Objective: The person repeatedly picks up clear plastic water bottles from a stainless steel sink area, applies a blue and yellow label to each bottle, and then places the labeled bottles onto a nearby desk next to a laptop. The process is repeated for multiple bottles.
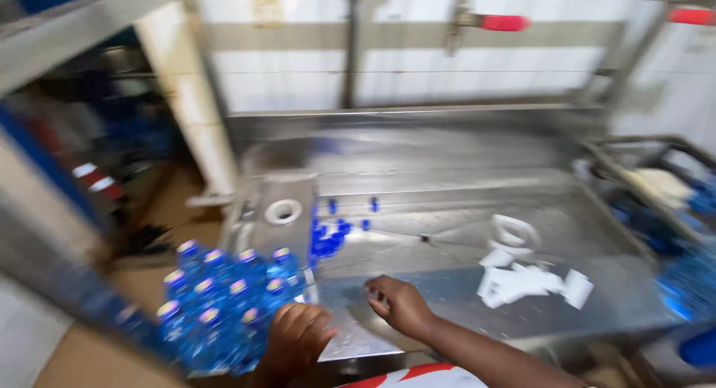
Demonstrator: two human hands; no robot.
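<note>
Now left hand [297,336] curled on bottle pack [224,306] (grip unclear) | right hand [399,306] half-open, empty, on steel table [462,209]

The table [447,157] is bare at the back. Blue caps [332,235] sit left, white scraps [522,280] right, with a clear gap between. Bottles [224,302] block the left.

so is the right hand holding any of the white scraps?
No. The right hand rests on the steel table, apart from the white scraps.
</note>
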